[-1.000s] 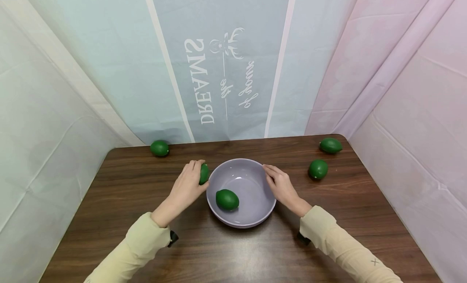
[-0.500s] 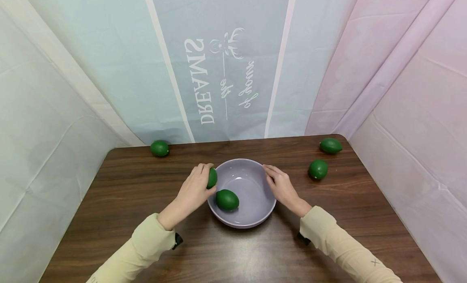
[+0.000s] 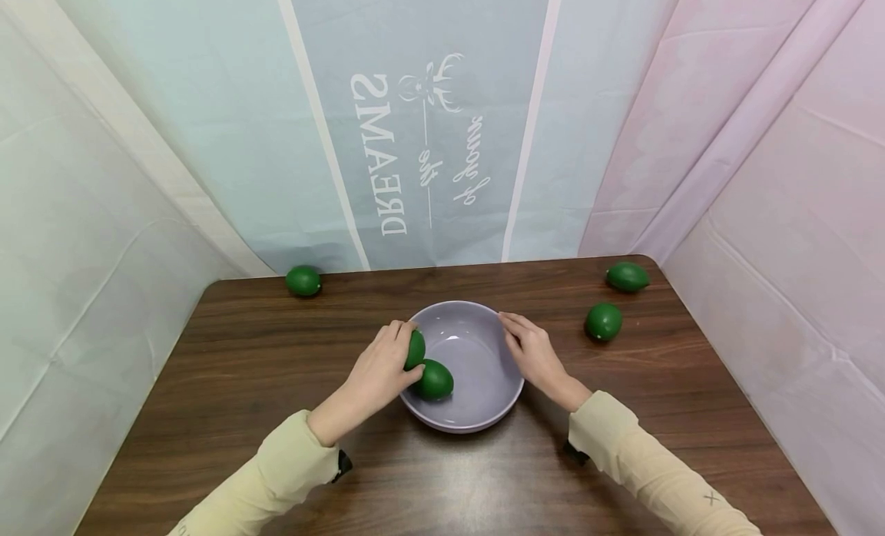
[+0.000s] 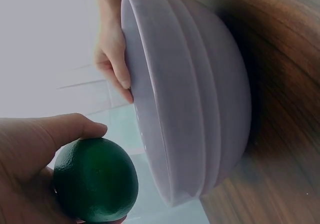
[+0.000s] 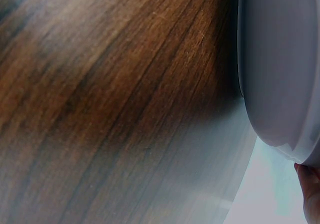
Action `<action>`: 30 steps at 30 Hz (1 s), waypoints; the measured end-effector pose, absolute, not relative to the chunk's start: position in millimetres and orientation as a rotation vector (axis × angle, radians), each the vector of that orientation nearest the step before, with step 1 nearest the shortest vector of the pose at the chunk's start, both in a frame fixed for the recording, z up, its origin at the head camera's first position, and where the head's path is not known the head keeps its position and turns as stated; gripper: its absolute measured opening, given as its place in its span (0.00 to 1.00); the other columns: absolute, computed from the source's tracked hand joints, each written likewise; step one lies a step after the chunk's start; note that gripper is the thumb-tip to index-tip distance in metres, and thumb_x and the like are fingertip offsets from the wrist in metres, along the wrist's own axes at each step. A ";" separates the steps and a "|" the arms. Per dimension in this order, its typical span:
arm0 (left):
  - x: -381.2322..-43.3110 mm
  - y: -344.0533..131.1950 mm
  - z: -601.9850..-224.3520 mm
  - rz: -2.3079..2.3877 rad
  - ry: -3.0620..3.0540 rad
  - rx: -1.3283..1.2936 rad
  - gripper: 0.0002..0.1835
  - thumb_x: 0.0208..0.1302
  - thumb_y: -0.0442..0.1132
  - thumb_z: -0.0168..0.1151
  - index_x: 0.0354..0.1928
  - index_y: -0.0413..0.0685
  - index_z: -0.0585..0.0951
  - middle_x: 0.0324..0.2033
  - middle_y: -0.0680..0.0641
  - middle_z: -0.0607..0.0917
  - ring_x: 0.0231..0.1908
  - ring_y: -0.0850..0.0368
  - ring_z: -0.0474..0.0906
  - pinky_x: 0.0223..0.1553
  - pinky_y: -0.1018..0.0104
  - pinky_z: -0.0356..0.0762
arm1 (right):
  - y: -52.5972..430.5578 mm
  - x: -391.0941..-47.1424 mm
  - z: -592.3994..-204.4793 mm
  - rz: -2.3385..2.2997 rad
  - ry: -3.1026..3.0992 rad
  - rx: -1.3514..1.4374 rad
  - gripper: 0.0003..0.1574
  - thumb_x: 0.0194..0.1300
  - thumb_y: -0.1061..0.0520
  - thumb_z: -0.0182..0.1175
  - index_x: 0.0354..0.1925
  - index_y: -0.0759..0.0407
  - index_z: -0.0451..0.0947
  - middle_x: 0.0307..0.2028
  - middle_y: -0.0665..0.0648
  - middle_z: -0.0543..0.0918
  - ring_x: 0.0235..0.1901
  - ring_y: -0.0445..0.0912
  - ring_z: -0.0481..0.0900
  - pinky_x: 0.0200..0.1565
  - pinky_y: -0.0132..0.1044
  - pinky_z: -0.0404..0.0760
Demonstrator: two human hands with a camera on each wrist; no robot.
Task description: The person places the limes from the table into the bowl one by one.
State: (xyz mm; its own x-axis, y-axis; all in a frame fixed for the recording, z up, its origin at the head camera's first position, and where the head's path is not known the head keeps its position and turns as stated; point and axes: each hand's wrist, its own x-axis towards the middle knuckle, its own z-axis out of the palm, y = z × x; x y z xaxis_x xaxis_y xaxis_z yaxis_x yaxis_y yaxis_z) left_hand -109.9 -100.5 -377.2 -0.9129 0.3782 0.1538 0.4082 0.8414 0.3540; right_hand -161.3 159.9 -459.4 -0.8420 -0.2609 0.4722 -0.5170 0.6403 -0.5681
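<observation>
A green lime (image 4: 96, 180) is in my left hand (image 3: 376, 371), gripped between thumb and fingers above the left rim of a lilac bowl (image 3: 477, 402). Inside the bowl lies a second lime (image 3: 434, 380), which the held one partly overlaps in the head view. My right hand (image 3: 538, 357) holds the bowl's right rim, thumb on the inner side and fingers along the edge. In the right wrist view the bowl's outer wall (image 5: 280, 59) shows, with a fingertip at its rim. The bowl stands upright on the table.
One lime (image 3: 303, 280) lies at the back left of the brown wooden table (image 3: 442, 490). Two more, a pointed lime (image 3: 627, 276) and a rounder lime (image 3: 604, 322), lie at the back right. A printed curtain (image 3: 429, 137) hangs behind the table.
My left hand has moved right with the lime, from beside the bowl to over its left rim. The right hand and the bowl have stayed in place.
</observation>
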 end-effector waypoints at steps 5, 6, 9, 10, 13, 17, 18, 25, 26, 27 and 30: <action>-107.7 -97.2 -378.0 -0.583 -2.940 -0.666 0.32 0.50 0.40 0.69 0.55 0.36 0.69 0.43 0.43 0.74 0.41 0.52 0.70 0.39 0.60 0.75 | 159.6 -160.2 -458.5 1.023 -2.515 0.617 0.18 0.62 0.68 0.53 0.51 0.69 0.76 0.49 0.62 0.78 0.48 0.52 0.78 0.43 0.43 0.79; -107.5 -96.6 -378.2 -0.583 -2.941 -0.671 0.31 0.50 0.40 0.69 0.55 0.36 0.69 0.42 0.43 0.74 0.41 0.52 0.70 0.38 0.60 0.75 | 159.5 -159.9 -458.3 1.022 -2.512 0.617 0.18 0.61 0.68 0.53 0.51 0.69 0.76 0.49 0.62 0.78 0.48 0.52 0.78 0.43 0.43 0.79; -107.0 -95.2 -379.5 -0.585 -2.943 -0.696 0.31 0.49 0.40 0.69 0.54 0.36 0.70 0.43 0.43 0.74 0.41 0.53 0.70 0.38 0.60 0.75 | 159.1 -159.3 -458.1 1.013 -2.504 0.621 0.18 0.61 0.68 0.54 0.50 0.69 0.76 0.49 0.62 0.78 0.47 0.53 0.78 0.43 0.43 0.79; -106.8 -94.8 -380.1 -0.586 -2.945 -0.706 0.31 0.49 0.40 0.69 0.54 0.36 0.70 0.44 0.43 0.74 0.41 0.53 0.70 0.38 0.61 0.75 | 159.1 -159.2 -458.0 1.012 -2.503 0.621 0.18 0.61 0.68 0.54 0.50 0.70 0.76 0.49 0.62 0.78 0.48 0.53 0.78 0.43 0.44 0.79; -105.9 -93.8 -381.5 -0.593 -2.939 -0.738 0.31 0.49 0.40 0.69 0.54 0.37 0.71 0.45 0.43 0.74 0.42 0.53 0.70 0.39 0.61 0.75 | 159.2 -159.1 -458.1 1.014 -2.506 0.621 0.18 0.61 0.69 0.54 0.50 0.70 0.76 0.49 0.63 0.78 0.48 0.53 0.78 0.43 0.43 0.79; -105.0 -92.5 -383.0 -0.592 -2.933 -0.781 0.30 0.48 0.40 0.70 0.53 0.37 0.71 0.45 0.43 0.75 0.42 0.53 0.71 0.40 0.61 0.74 | 159.5 -159.6 -457.8 1.025 -2.526 0.617 0.18 0.62 0.68 0.53 0.51 0.69 0.75 0.49 0.62 0.78 0.48 0.53 0.77 0.44 0.43 0.78; -104.7 -92.3 -383.2 -0.591 -2.935 -0.790 0.30 0.48 0.40 0.70 0.53 0.38 0.72 0.45 0.43 0.75 0.42 0.53 0.71 0.40 0.61 0.74 | 159.6 -159.8 -457.9 1.026 -2.530 0.616 0.18 0.62 0.67 0.53 0.51 0.69 0.75 0.49 0.62 0.78 0.48 0.53 0.77 0.44 0.43 0.78; -102.7 -91.1 -387.5 -0.557 -2.954 -0.843 0.30 0.46 0.41 0.71 0.51 0.41 0.73 0.42 0.46 0.76 0.39 0.54 0.72 0.38 0.62 0.74 | 159.6 -159.5 -457.9 1.016 -2.524 0.615 0.18 0.61 0.68 0.54 0.51 0.69 0.76 0.49 0.63 0.78 0.48 0.53 0.77 0.44 0.43 0.78; -102.4 -90.7 -388.1 -0.554 -2.957 -0.851 0.30 0.45 0.42 0.72 0.51 0.41 0.73 0.41 0.47 0.76 0.39 0.54 0.72 0.38 0.62 0.74 | 159.4 -159.4 -457.8 1.015 -2.522 0.616 0.18 0.61 0.68 0.54 0.51 0.69 0.76 0.49 0.63 0.78 0.48 0.53 0.77 0.44 0.43 0.78; -101.9 -90.3 -388.6 -0.554 -2.959 -0.860 0.30 0.45 0.42 0.72 0.51 0.41 0.73 0.41 0.47 0.76 0.39 0.54 0.72 0.38 0.61 0.74 | 159.3 -159.3 -457.8 1.014 -2.519 0.617 0.18 0.61 0.68 0.54 0.51 0.70 0.76 0.49 0.63 0.78 0.48 0.53 0.77 0.44 0.43 0.78; -100.6 -88.7 -389.5 -0.553 -2.969 -0.882 0.31 0.44 0.42 0.73 0.51 0.41 0.73 0.42 0.47 0.76 0.40 0.54 0.73 0.39 0.60 0.75 | 159.1 -159.3 -457.8 1.012 -2.512 0.618 0.18 0.61 0.69 0.55 0.50 0.70 0.76 0.49 0.63 0.78 0.48 0.54 0.77 0.43 0.43 0.79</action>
